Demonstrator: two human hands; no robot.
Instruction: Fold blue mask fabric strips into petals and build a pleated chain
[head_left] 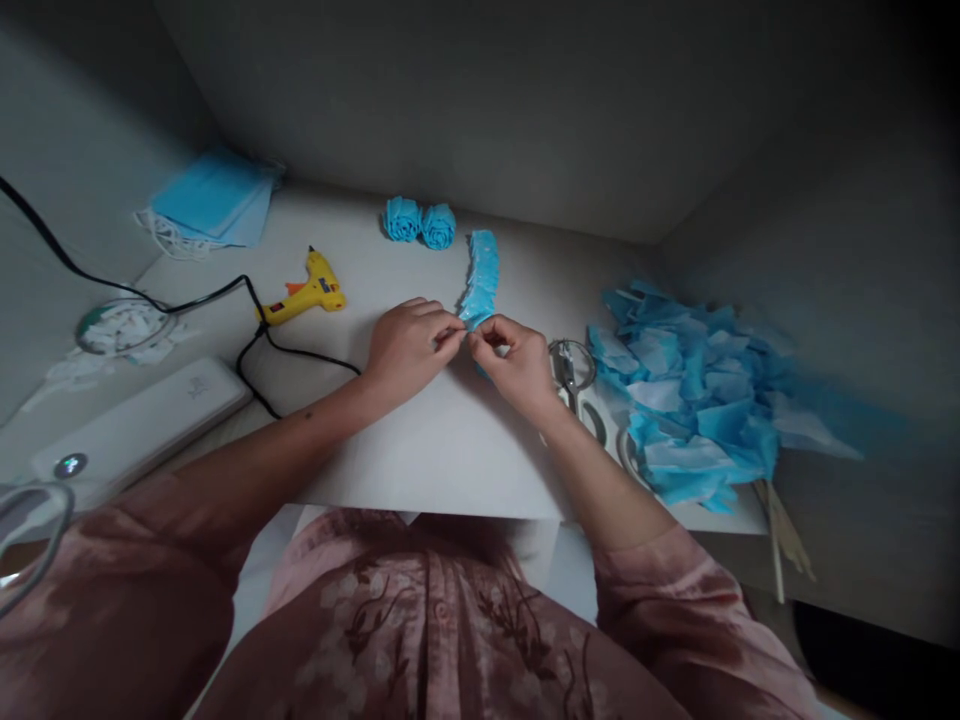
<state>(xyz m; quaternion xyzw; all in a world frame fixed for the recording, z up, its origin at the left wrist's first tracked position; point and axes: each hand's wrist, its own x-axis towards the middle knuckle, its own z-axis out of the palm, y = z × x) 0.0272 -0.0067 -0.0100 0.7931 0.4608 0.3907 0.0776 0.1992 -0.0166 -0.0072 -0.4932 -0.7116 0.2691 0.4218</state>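
A gathered strip of light blue fabric (481,270) lies lengthwise on the white table, its near end pinched between my two hands. My left hand (415,345) is closed, thumb and forefinger on the left side of that end. Thumb and fingers of my right hand (516,358) pinch it from the right, the two sets of fingertips almost touching. A bit of blue shows under my right hand. Beyond the strip sit two rolled blue fabric roses (420,222), side by side.
A yellow glue gun (307,288) with a black cord lies left, near stacked blue face masks (214,200). At far left are a round dish of white scraps (124,325) and a long white device (150,420). Scissors (574,380) and piled blue fabric pieces (697,380) lie right.
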